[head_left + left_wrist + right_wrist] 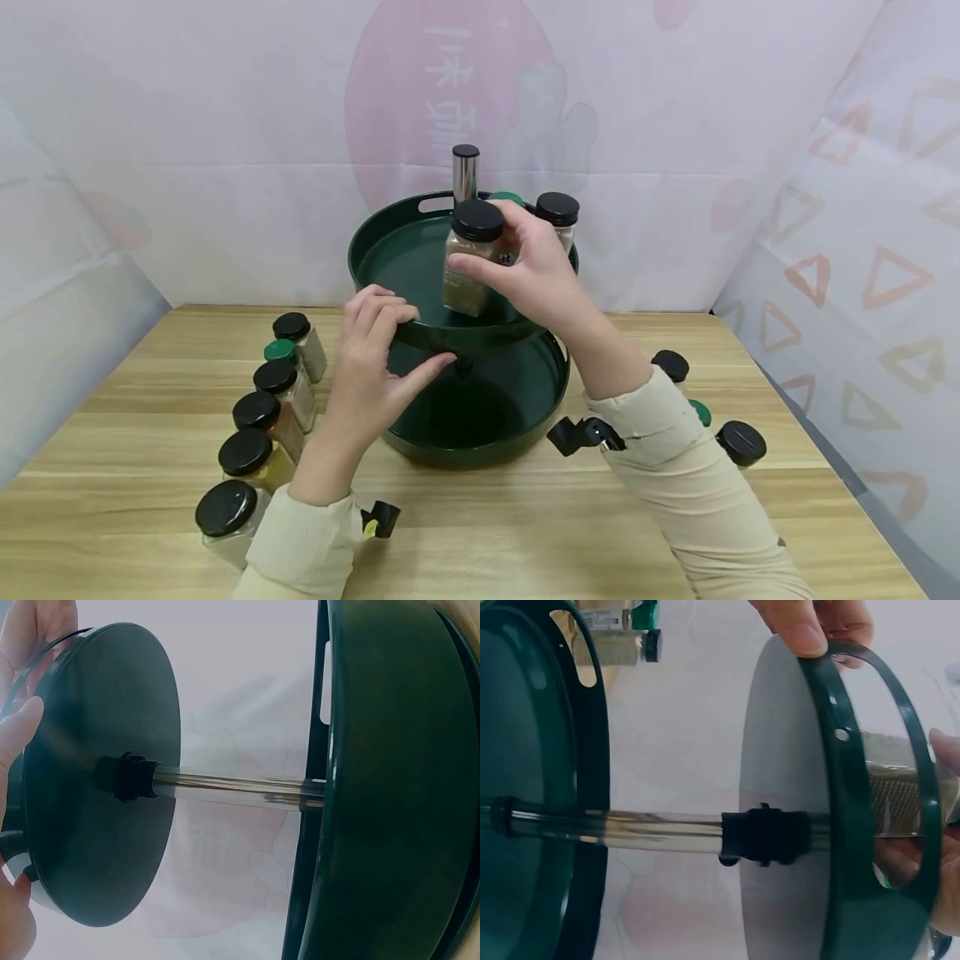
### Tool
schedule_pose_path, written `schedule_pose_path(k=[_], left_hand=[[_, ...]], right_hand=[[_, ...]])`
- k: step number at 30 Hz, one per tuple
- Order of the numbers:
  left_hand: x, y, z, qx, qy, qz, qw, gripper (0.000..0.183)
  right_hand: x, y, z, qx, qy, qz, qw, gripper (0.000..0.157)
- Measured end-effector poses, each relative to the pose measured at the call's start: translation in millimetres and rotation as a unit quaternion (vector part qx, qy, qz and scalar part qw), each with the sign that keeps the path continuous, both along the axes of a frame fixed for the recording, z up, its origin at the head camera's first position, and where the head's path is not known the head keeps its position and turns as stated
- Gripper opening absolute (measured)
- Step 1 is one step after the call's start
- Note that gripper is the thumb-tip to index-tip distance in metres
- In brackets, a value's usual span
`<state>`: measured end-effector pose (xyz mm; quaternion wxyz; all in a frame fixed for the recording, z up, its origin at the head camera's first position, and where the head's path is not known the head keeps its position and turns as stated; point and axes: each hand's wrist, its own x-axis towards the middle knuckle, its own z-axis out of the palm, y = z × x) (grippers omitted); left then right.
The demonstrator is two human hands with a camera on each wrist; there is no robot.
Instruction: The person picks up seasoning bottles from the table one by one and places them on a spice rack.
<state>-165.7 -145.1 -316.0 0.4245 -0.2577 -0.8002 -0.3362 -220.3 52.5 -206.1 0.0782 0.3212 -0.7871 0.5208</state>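
Observation:
A dark green two-tier round stand has its upper tray [405, 250] above a lower tray [465, 454], joined by a shiny metal post [240, 787]. My left hand [367, 358] grips the near left rim of the upper tray, fingers over the edge and thumb below it. My right hand [536, 267] holds a spice jar [467, 283] with a black lid, upright over the upper tray, thumb across its front. Through the handle slot in the right wrist view, the jar's powder [892, 795] shows. Behind the right hand, a black-lidded jar [557, 210] and a green lid [507, 198] stand on that tray.
To the left, several spice jars [275, 377] with black or green lids line the wooden table [480, 533]. More jars, one with a black lid [741, 442], are partly hidden by the right sleeve [675, 467]. A printed cloth [247, 125] hangs behind.

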Motion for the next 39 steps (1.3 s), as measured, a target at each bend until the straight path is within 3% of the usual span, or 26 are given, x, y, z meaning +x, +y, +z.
schedule_pose_path(k=[15, 39], left_hand=[[0.4, 1, 2.1, -0.006, -0.004, 0.005, 1.0, 0.055], [0.6, 3, 2.8, 0.004, 0.003, -0.002, 1.0, 0.053]], right_hand=[[-10.8, -11, -1.1, 0.037, -0.007, -0.011, 0.999, 0.054], [-12.2, -20, 2.8, 0.065, -0.024, -0.02, 0.997, 0.06]])
